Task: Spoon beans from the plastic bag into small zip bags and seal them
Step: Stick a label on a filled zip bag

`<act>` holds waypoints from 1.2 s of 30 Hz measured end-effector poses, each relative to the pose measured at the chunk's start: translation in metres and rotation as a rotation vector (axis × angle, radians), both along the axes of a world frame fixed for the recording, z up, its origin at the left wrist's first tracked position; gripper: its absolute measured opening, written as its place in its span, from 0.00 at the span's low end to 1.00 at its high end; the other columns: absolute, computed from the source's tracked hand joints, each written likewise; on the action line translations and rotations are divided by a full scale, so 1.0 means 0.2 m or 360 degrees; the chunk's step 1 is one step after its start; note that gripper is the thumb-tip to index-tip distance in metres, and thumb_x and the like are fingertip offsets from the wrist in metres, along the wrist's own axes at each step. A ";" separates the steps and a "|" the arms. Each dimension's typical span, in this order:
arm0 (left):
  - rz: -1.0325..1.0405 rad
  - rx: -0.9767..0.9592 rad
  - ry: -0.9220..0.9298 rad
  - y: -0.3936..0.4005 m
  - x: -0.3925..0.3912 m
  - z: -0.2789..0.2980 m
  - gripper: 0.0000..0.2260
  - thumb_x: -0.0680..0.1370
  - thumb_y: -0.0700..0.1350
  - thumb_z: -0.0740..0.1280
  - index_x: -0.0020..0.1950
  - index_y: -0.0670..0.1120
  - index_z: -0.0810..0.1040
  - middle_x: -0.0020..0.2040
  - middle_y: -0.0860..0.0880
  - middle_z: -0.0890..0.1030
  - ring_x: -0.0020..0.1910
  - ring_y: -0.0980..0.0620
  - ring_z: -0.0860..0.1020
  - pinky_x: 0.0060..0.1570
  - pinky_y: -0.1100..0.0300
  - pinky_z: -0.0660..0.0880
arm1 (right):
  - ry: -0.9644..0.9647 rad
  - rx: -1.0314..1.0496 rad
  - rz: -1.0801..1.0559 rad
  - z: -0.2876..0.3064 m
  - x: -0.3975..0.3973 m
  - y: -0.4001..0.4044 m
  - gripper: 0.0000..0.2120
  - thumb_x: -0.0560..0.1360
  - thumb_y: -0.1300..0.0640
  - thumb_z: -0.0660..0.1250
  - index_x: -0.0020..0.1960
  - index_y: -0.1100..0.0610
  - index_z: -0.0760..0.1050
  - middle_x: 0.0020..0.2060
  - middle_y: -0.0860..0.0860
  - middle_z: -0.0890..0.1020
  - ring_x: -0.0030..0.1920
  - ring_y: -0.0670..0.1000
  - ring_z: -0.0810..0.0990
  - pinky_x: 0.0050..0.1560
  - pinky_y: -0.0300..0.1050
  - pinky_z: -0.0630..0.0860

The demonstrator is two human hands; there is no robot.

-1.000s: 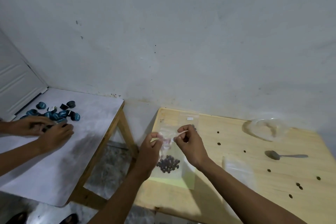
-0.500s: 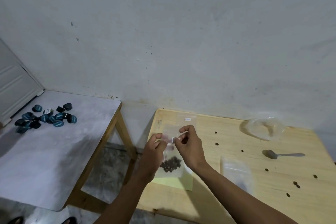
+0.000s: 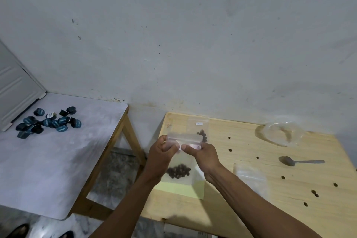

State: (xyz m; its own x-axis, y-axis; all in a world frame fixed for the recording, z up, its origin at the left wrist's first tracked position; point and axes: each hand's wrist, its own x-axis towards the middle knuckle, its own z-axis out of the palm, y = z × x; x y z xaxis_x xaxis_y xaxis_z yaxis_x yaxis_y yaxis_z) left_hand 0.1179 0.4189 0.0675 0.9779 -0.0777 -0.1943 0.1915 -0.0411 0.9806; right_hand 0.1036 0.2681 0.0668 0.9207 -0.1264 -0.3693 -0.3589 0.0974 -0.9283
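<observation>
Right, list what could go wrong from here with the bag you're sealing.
1. Both hands, left hand and right hand, pinch only the top of the small zip bag; if part of the strip stays unpressed, the beans at its bottom could spill later.
2. The bag hangs near the wooden table's left edge, so a slip may drop it to the floor.
3. Loose beans already lie scattered; a sweeping arm could knock them off.
</observation>
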 end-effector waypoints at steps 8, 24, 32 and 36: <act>0.0293 -0.0088 0.0200 -0.08 0.08 -0.08 0.08 0.74 0.39 0.72 0.50 0.44 0.75 0.43 0.41 0.82 0.40 0.47 0.80 0.34 0.57 0.75 | 0.0245 -0.0054 0.0193 -0.10 -0.01 -0.11 0.04 0.75 0.60 0.70 0.48 0.59 0.76 0.40 0.50 0.79 0.43 0.51 0.77 0.44 0.45 0.72; -0.0070 0.0536 0.0527 -0.28 0.24 -0.43 0.16 0.76 0.36 0.66 0.62 0.46 0.77 0.40 0.51 0.79 0.38 0.49 0.76 0.40 0.55 0.76 | 0.0419 -0.0297 -0.0369 -0.37 0.16 -0.40 0.13 0.74 0.71 0.60 0.47 0.54 0.75 0.44 0.54 0.80 0.38 0.49 0.75 0.42 0.43 0.73; -0.0039 0.0771 0.0446 -0.40 0.40 -0.38 0.20 0.78 0.40 0.63 0.71 0.47 0.72 0.65 0.49 0.77 0.61 0.49 0.76 0.48 0.64 0.69 | 0.0537 -0.0148 -0.0241 -0.36 0.29 -0.45 0.22 0.77 0.69 0.61 0.71 0.60 0.68 0.51 0.57 0.79 0.41 0.49 0.77 0.42 0.37 0.76; -0.0210 0.0844 0.0475 -0.42 0.43 -0.38 0.24 0.78 0.44 0.63 0.75 0.51 0.65 0.73 0.51 0.69 0.62 0.51 0.73 0.49 0.62 0.68 | 0.0541 -0.0034 -0.0174 -0.33 0.32 -0.47 0.27 0.78 0.70 0.59 0.75 0.57 0.62 0.63 0.59 0.77 0.42 0.44 0.76 0.37 0.32 0.73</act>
State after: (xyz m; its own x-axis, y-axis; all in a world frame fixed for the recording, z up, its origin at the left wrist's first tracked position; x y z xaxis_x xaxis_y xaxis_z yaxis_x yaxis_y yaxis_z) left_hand 0.2036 0.3351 -0.0087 0.8641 -0.0124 -0.5031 0.4143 -0.5500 0.7251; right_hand 0.1679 0.1749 0.0005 0.7264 -0.2282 -0.6483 -0.6361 0.1340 -0.7598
